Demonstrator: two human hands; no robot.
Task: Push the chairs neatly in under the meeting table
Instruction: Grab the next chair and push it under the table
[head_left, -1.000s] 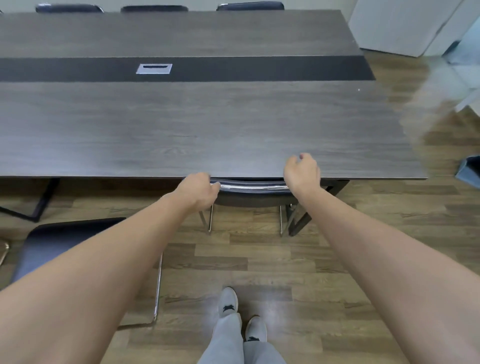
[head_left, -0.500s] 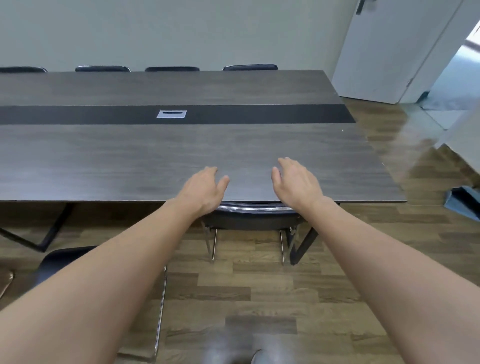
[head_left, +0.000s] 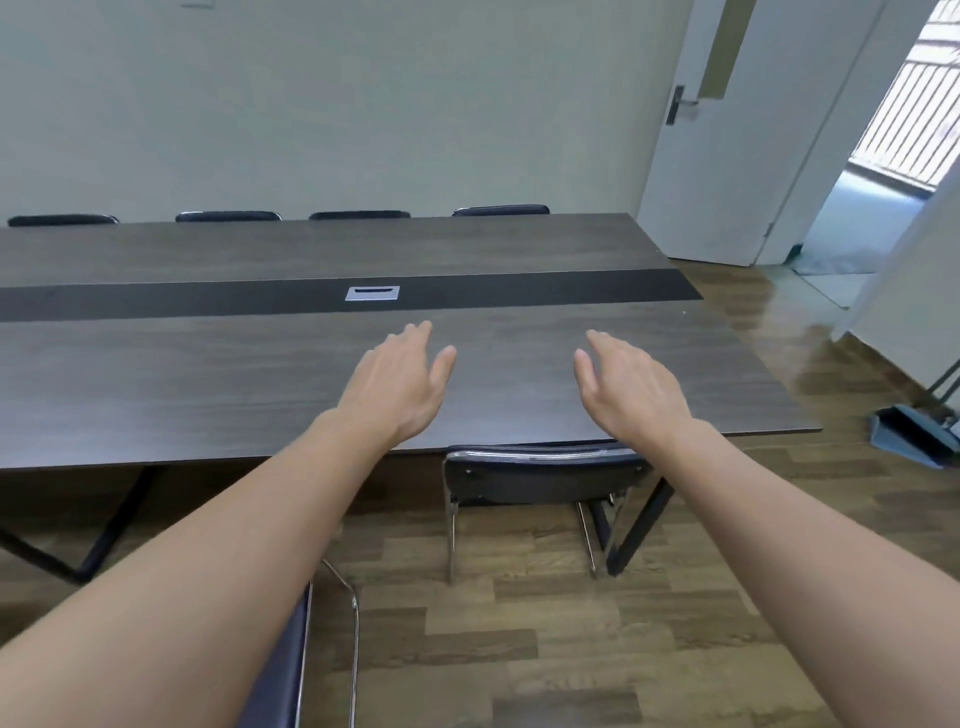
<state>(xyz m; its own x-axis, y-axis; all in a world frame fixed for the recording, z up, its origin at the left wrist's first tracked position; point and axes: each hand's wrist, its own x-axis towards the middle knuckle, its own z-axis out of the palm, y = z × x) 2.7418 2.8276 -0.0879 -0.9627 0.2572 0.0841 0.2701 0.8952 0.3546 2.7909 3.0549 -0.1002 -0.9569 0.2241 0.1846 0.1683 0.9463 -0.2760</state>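
Note:
A black chair with a chrome frame (head_left: 540, 475) stands pushed in under the near edge of the long dark wooden meeting table (head_left: 208, 384), only its backrest and rear legs showing. My left hand (head_left: 402, 379) and my right hand (head_left: 631, 389) hover open above the tabletop, just beyond the backrest, touching nothing. A second black chair (head_left: 291, 654) stands pulled out at the lower left, mostly hidden by my left forearm. Several black chair backs (head_left: 358, 214) line the table's far side, tucked in.
A white door (head_left: 727, 130) stands open at the back right onto a bright corridor. A blue dustpan (head_left: 909, 436) leans on the wooden floor by the right wall. Black table legs (head_left: 111, 525) angle down under the table's left part.
Both hands let go of the pushed-in chair's backrest and rose open above the table. The view tilted up, showing the far wall and door.

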